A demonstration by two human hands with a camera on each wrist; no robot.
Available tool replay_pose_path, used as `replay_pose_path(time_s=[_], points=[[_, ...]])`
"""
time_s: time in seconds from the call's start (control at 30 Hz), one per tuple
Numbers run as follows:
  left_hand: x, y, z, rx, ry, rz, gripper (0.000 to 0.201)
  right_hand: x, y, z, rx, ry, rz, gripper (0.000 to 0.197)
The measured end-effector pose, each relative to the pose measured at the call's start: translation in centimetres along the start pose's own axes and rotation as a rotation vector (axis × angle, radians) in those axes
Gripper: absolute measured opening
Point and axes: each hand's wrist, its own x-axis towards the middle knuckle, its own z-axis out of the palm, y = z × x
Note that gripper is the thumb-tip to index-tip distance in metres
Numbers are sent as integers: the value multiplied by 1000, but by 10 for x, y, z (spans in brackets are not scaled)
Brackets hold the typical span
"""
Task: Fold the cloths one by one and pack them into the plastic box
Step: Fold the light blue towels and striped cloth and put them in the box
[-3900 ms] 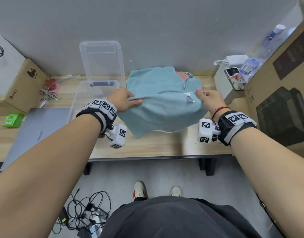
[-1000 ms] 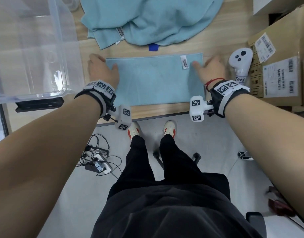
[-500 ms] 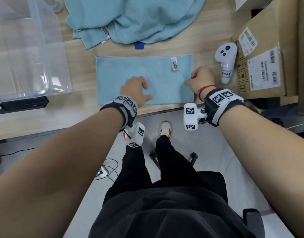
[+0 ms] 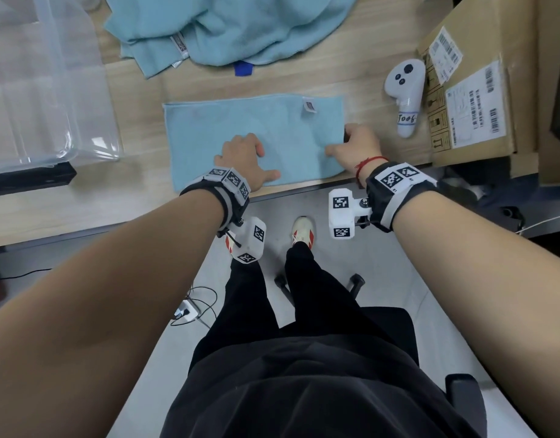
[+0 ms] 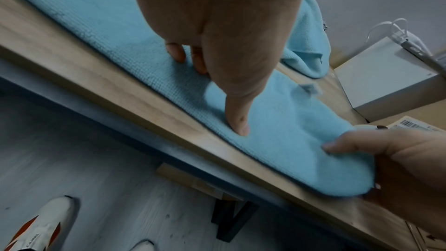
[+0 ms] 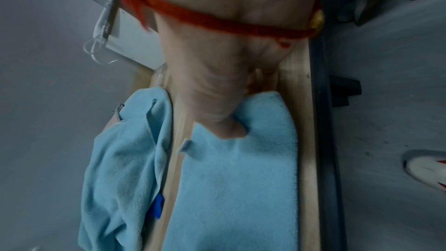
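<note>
Down on the wooden table [image 4: 139,90], seen from the head camera, a folded light-blue cloth [image 4: 272,128] lies flat as a rectangle close to the near edge, a small white tag near its far right corner. The left hand [image 4: 243,159] rests palm-down on the cloth's near middle, fingers spread and relaxed, thumb stretched toward the right. The right hand [image 4: 356,145] pinches the cloth's right edge, thumb on top. A heap of unfolded blue cloths [image 4: 240,26] lies farther back, the clear plastic box [image 4: 44,90] stands at the left, and a white controller [image 4: 405,93] sits beside a cardboard box [image 4: 481,90] on the right. From the left wrist, the left hand [image 5: 217,26] presses the cloth [image 5: 289,121] with its thumb and fingertips, gripping nothing, while the right hand [image 5: 398,159] holds the raised corner, thumb above, other fingers beneath. From the right wrist, the right hand [image 6: 217,93] has its thumb on the cloth [image 6: 241,188]; the fingers underneath are hidden, and the heap [image 6: 125,159] lies just beside.
</note>
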Motion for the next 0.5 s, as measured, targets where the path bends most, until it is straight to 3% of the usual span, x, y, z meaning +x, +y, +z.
replay_pose_path(time_s=[0.07, 0.2, 0.23, 0.27, 0.4, 0.5], points=[[-1, 1, 0, -2, 7, -9, 51, -1, -7, -1, 134, -29, 32, 40], [-2, 4, 0, 2, 5, -9, 52, 17, 10, 3, 386, -26, 146, 93], [-2, 5, 0, 4, 4, -6, 52, 19, 15, 3, 412, -17, 162, 96], [-2, 5, 0, 5, 1, -3, 52, 12, 10, -1, 418, -20, 181, 88], [-2, 3, -5, -45, -51, 12, 50, -4, -3, -11, 512, -68, 155, 24], [-6, -6, -15, -209, -10, 39, 42, -13, -20, -13, 548, -75, 77, 18]])
